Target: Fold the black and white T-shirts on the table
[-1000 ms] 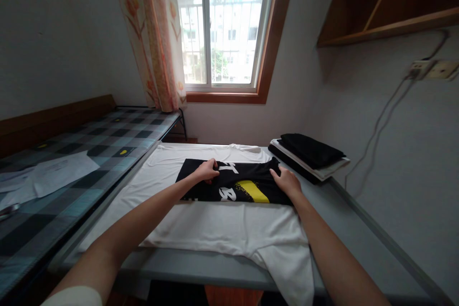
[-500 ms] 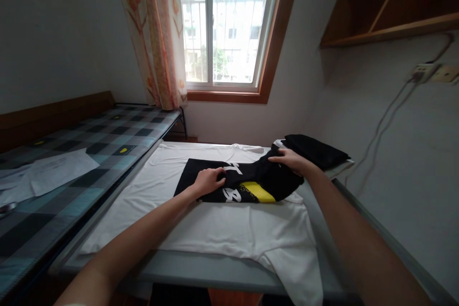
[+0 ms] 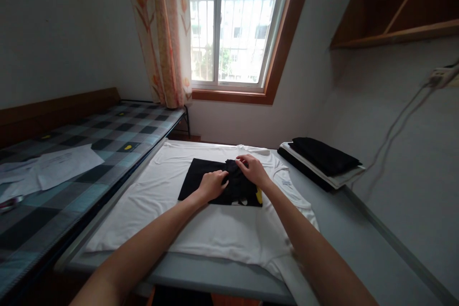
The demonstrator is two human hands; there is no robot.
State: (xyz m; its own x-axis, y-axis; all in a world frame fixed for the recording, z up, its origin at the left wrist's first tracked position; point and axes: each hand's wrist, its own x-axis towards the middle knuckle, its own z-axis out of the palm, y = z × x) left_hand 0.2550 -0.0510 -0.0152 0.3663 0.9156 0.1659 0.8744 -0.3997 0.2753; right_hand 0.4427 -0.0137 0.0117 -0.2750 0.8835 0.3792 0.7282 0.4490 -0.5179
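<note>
A black garment [image 3: 201,174] with white and yellow print lies folded on a white shirt [image 3: 150,210], which is spread over the grey table. Its right part is turned over onto the middle, hiding most of the print. My left hand [image 3: 214,185] rests on the middle of the black garment, fingers curled against the folded edge. At the upper right of the fold, my right hand [image 3: 252,168] pinches the turned-over black cloth. The two hands are a short distance apart.
Folded black and white clothes [image 3: 322,155] are stacked at the table's back right. On the left is a checkered bed [image 3: 143,129] with papers [image 3: 68,165]. A wooden shelf [image 3: 394,33] hangs at upper right, above cables [image 3: 398,126].
My right hand has moved left, folding the right part of the black garment over its middle. My left hand stays on the garment. The view has shifted slightly.
</note>
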